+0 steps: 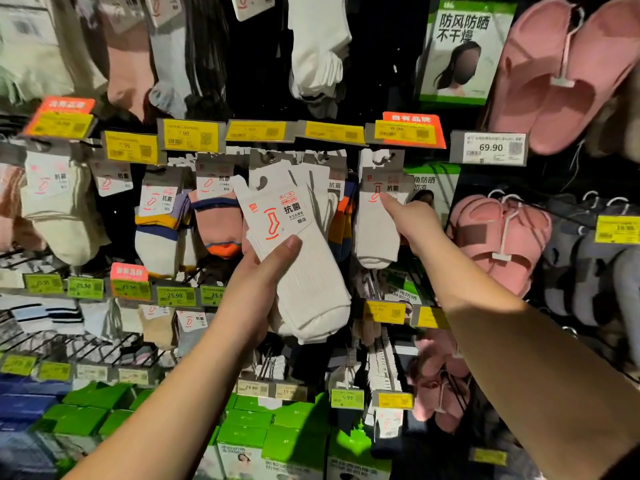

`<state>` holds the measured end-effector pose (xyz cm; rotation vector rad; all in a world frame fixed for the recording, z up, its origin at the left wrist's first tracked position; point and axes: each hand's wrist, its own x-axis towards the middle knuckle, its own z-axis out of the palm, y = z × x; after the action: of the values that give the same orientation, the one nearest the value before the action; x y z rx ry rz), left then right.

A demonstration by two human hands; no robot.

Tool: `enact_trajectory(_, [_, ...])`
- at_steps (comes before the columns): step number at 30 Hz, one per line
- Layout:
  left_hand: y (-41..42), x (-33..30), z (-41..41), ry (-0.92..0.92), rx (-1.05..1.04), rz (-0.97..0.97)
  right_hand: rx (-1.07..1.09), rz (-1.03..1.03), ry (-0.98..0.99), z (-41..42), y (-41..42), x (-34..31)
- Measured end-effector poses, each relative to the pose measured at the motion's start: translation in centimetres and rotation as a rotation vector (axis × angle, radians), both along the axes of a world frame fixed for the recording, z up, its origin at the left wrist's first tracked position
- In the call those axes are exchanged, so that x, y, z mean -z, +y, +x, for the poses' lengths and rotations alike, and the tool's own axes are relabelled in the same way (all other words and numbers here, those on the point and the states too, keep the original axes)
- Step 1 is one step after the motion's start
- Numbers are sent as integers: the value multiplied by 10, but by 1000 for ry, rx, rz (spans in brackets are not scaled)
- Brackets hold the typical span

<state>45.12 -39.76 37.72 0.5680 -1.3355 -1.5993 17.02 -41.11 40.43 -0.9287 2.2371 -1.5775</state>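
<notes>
The sock pack (pixel 277 216) has a card reading 抗菌, and so does the hanging sock pack (pixel 375 220) beside it. A green-edged packet (pixel 464 50) says 防风防晒 不干燥. A red tag (pixel 410 118) reads 自有品牌. The white price tag (pixel 490 147) shows 69.90, a yellow price tag (pixel 188 135) 7.99, a green price tag (pixel 175 295) 25.90, and a pale price tag (pixel 251 388) 29.90

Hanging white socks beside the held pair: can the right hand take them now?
Probably yes: the right hand touches the hanging white socks, nothing lies between, and the held pair in the left hand is off to the side.
</notes>
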Motion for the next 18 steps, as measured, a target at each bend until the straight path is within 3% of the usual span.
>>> enact_trajectory(6, [-3, 1, -2, -7, 16, -5, 73, 74, 126, 6, 10, 6])
enact_trajectory(9, [-3, 1, -4, -10, 15, 7, 176, -132, 156, 27, 36, 6])
enact_trajectory(12, [-2, 1, -9, -8, 21, 19, 24, -356, 107, 67, 67, 10])
enact_trajectory(18, [5, 5, -22, -44, 43, -52, -415, -385, -78, 129, 89, 22])
